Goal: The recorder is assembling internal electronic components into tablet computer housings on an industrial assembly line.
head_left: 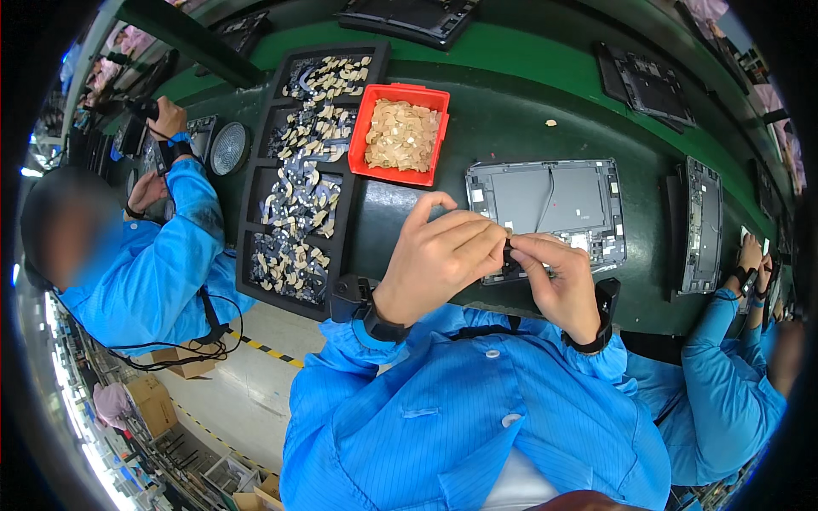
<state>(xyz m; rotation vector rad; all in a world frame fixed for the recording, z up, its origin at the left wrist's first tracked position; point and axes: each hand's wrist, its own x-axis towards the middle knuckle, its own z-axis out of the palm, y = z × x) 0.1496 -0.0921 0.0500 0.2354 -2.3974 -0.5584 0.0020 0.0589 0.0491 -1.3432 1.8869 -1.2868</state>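
Observation:
My left hand (445,258) and my right hand (561,279) meet fingertip to fingertip over the near left part of an open device panel (588,204). The panel is a flat grey frame with a dark rim and a thin dark cable across it. Between the fingertips is a small dark part (509,244), pinched from both sides and mostly covered by the fingers. My left index finger sticks up, bent, away from the pinch. What is under my hands is partly hidden.
Left of my hands stands a red bin (358,136) of tan paper-like bits. Beyond it lies a black compartment tray (253,192) with many small dark parts bearing tan tabs. Another panel (703,226) lies at right. Co-workers in blue sleeves (183,230) sit on both sides.

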